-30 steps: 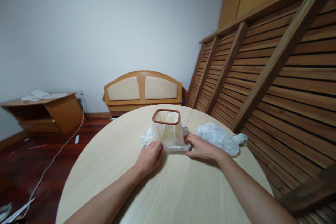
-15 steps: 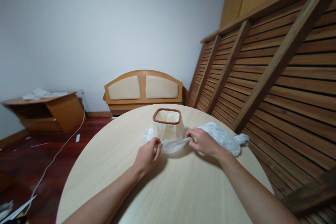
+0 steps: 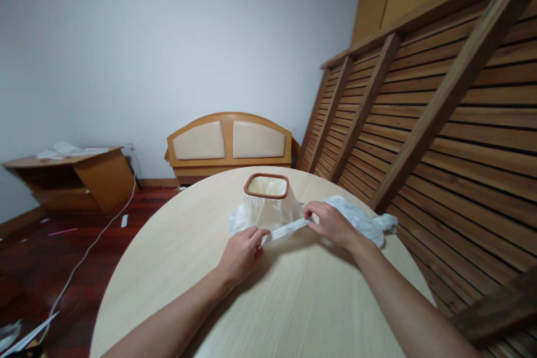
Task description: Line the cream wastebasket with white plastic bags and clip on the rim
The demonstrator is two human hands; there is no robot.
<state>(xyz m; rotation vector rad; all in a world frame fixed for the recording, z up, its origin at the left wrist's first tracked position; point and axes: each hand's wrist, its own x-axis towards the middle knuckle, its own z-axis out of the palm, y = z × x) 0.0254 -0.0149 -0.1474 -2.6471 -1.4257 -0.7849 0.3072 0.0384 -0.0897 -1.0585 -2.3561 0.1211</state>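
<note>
Where your left forearm runs out of the frame, only part of it shows; your left hand (image 3: pixel 242 251) pinches one end of a white plastic strip (image 3: pixel 287 230), thumb hard to make out. Next, the brown-rimmed bin (image 3: pixel 267 197) stands upright on the round table (image 3: pixel 176 257), its lower front partly hidden. Your right hand (image 3: pixel 329 224) pinches the strip's other end, covering part of a crumpled bag (image 3: pixel 364 221).

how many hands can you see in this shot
2: the left hand grips the nearer end of a stretched strip of white plastic in front of the brown-rimmed bin; the right hand grips the other end. Some fingers are hidden.
</note>
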